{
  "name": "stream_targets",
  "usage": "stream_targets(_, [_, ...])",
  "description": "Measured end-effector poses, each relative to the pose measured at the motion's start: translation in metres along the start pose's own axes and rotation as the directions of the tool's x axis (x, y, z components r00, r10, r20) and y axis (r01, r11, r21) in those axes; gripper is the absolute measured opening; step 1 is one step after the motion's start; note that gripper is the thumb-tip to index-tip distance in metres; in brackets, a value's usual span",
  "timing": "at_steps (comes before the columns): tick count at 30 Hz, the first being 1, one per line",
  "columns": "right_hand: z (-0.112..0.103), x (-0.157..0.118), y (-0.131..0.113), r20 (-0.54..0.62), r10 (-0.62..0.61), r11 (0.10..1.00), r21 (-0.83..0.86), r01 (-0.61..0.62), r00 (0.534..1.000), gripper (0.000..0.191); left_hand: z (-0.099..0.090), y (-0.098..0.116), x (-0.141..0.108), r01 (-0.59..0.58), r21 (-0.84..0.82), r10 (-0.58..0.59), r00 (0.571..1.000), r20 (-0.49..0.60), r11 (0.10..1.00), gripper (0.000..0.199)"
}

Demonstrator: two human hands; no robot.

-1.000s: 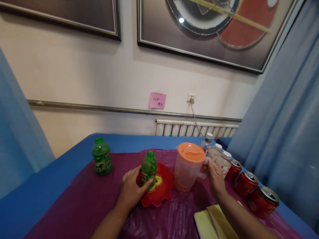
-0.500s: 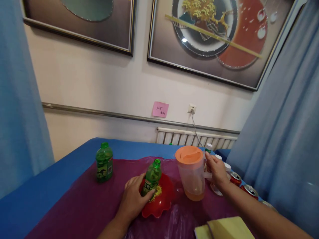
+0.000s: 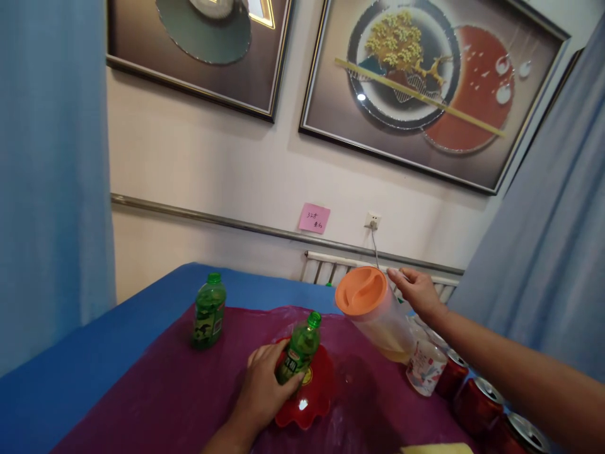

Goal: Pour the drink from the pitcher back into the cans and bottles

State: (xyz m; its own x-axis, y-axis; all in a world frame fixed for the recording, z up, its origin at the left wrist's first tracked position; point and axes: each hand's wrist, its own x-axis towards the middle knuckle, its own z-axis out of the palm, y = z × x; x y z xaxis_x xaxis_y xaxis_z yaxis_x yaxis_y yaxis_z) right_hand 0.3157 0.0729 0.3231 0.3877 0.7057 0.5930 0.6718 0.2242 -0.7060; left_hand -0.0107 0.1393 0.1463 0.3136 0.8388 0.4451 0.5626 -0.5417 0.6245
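My left hand [image 3: 271, 384] is wrapped round a green plastic bottle [image 3: 302, 347], uncapped and leaning slightly right over a red scalloped dish [image 3: 307, 413]. To the right, my right hand [image 3: 418, 291] grips a clear pitcher [image 3: 378, 331] on its handle side; the handle itself is mostly hidden. The pitcher has an orange lid [image 3: 362, 291] and is tipped to the left, off the table, with a little amber liquid low inside. Its lid is up and to the right of the bottle's mouth, apart from it. A second open green bottle [image 3: 209, 312] stands at the left.
A purple plastic sheet [image 3: 179, 391] covers part of the blue tabletop [image 3: 127, 337]. On the right stand a white patterned cup [image 3: 426, 369] and several red cans [image 3: 479, 403]. A yellow cloth [image 3: 437, 449] shows at the bottom edge. Behind are a radiator [image 3: 324, 268] and wall.
My right hand has lifted the pitcher and tilted it left. My left hand still holds the bottle over the dish. The camera view has shifted, and the patterned cup now shows more fully.
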Motion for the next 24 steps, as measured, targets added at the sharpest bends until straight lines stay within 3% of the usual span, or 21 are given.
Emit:
stream_targets(8, [0.004,0.016,-0.022,0.099,-0.110,0.989,-0.091,0.119,0.989,0.057,-0.002,0.003,-0.003,-0.014,-0.027,0.015,0.999,0.036,1.000,0.057])
stream_targets(24, [0.008,0.025,-0.029,0.216,-0.188,0.937,-0.253,0.241,0.958,0.058,-0.003,0.008,-0.006,-0.005,-0.060,0.009,0.998,0.064,0.998,0.058])
